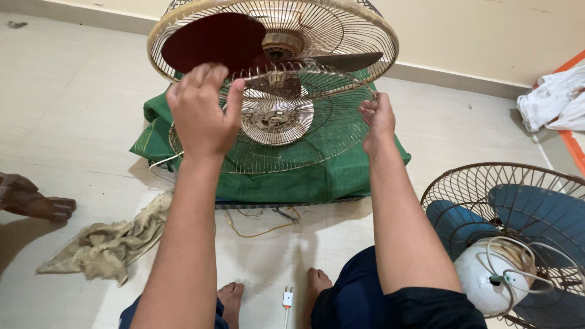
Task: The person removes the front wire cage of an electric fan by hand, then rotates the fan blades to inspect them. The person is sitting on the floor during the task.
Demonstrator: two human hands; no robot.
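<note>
Directly ahead of the person, a front wire guard hangs between both hands, tilted with its top edge leaning toward the fan behind it and its lower edge over the green cloth. The left hand is curled shut over the guard's upper left rim, fingers hooked through the wires. The right hand grips the right rim, fingers folded around the outer ring. The guard's face lies almost flat toward the camera, its centre disc midway between the two hands, so each hand sits about equally near; the left one rides higher. Just behind, touching or nearly touching the guard's top edge, stands the fan's rear cage with a dark red blade and a second darker blade showing; whether a third blade exists cannot be told.

Counted: two fans in view, the open one ahead and a second fan with blue blades lying at the right, its white motor housing toward the camera. One beige rag lies at the left, one white plug between the person's two bare feet, and a white cloth at the far right. Another person's foot shows at the left edge.
</note>
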